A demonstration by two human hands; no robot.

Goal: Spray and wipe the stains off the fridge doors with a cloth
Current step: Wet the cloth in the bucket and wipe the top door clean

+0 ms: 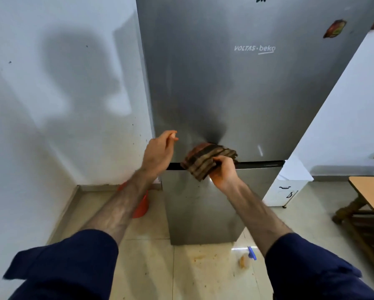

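A tall steel fridge fills the middle, with an upper door (246, 87) and a lower door (199, 213) split by a dark gap. My right hand (224, 172) grips a folded brown striped cloth (205, 160) against the bottom edge of the upper door, over the gap. My left hand (159, 151) hovers at the fridge's left edge, fingers loosely bent, holding nothing. A spray bottle (246, 257) with a blue trigger stands on the floor in front of the fridge, to the right.
A white wall (62, 105) stands close on the left. An orange object (141, 207) lies on the floor by the fridge's left corner. A white cabinet (285, 187) and a wooden table (370, 195) sit to the right. Two magnets (334, 29) stick on the upper door.
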